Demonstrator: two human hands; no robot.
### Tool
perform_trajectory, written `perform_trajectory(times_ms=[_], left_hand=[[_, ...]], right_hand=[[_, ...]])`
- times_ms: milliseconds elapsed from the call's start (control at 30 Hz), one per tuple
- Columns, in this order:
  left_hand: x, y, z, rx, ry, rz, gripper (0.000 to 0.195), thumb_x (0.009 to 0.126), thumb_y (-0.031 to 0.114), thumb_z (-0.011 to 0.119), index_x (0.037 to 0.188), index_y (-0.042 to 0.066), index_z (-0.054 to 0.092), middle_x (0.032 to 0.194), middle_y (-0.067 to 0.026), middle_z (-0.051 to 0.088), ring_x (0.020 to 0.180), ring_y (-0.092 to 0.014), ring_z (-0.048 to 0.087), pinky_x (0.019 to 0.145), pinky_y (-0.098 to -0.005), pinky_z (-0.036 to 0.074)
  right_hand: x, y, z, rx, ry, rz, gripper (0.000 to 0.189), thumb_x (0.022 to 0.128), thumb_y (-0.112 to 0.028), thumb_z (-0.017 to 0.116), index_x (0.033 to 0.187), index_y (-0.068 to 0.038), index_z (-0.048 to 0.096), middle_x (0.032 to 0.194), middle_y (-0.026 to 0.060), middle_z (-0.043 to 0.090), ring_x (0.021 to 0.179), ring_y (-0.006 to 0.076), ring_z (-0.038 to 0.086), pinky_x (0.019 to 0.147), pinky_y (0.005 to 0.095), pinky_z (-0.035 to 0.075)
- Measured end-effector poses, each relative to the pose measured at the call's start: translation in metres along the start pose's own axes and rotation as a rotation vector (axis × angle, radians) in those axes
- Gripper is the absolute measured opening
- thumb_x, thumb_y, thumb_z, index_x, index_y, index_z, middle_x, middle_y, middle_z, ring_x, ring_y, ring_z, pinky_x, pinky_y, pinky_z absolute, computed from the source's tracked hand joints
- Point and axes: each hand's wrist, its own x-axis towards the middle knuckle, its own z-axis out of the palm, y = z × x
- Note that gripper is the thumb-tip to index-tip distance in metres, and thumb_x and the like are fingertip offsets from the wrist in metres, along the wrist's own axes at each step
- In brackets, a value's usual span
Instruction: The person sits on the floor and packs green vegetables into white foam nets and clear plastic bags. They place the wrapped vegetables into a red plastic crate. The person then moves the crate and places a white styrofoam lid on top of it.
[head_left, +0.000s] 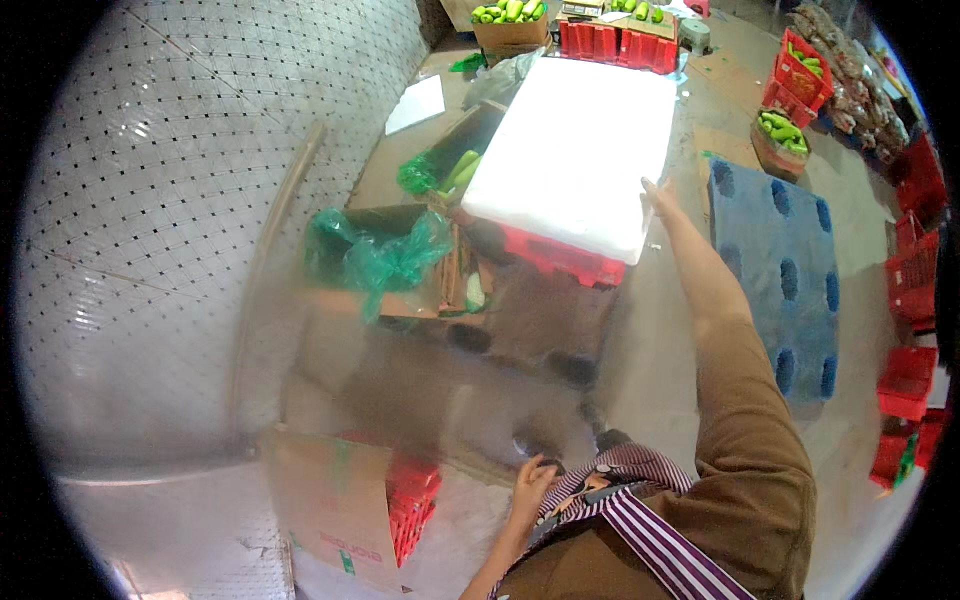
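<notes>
A large white foam box or lid (577, 157) lies on top of a red plastic crate (562, 256), ahead of me. My right arm is stretched out, and my right hand (661, 199) touches the white piece at its right edge, thumb at the top rim. The other fingers are hard to make out there, so a grip cannot be confirmed. Close to my body, in front of the striped apron (649, 461), my left hand (534, 480) hangs with loosely bent fingers and nothing in it.
Left of the crate stand an open carton with green plastic film (397, 255) and another with green vegetables (459, 174). A blue pallet (772, 277) lies to the right. Nearer me is a cardboard box (337, 495) beside a red crate (411, 510). Red crates (907, 382) line the right side.
</notes>
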Motion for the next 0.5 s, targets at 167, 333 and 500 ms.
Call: perform_trajectory(times_ms=[167,333,500], left_hand=[[-0.016,-0.012,-0.018,-0.04,0.206,-0.067,0.046,0.088,0.016,0.064,0.128,0.001,0.045,0.102,-0.012,0.064,0.086,-0.019,0.064,0.074,-0.0298,0.052],[-0.011,-0.046,-0.049,-0.096,0.347,-0.108,0.038,0.092,0.015,0.056,0.127,0.004,0.046,0.105,-0.0135,0.064,0.085,-0.02,0.066,0.069,-0.0293,0.052],[-0.006,-0.068,-0.058,-0.132,0.278,-0.133,0.041,0.091,0.02,0.059,0.126,0.004,0.046,0.105,-0.0118,0.065,0.083,-0.019,0.066,0.067,-0.0282,0.052]], right_hand=[[0.022,0.046,0.042,0.118,-0.114,0.082,0.088,0.075,-0.042,0.073,0.135,0.007,0.03,0.131,0.0269,0.047,0.12,0.0382,0.049,0.099,0.0474,0.041],[-0.022,0.024,0.026,0.26,-0.241,0.37,0.086,0.074,-0.05,0.071,0.13,0.006,0.038,0.122,0.0267,0.053,0.107,0.0398,0.056,0.086,0.0529,0.046],[0.012,0.052,0.027,0.112,-0.182,-0.087,0.077,0.078,-0.053,0.064,0.12,0.011,0.053,0.12,0.0245,0.058,0.115,0.0342,0.054,0.095,0.0393,0.043]])
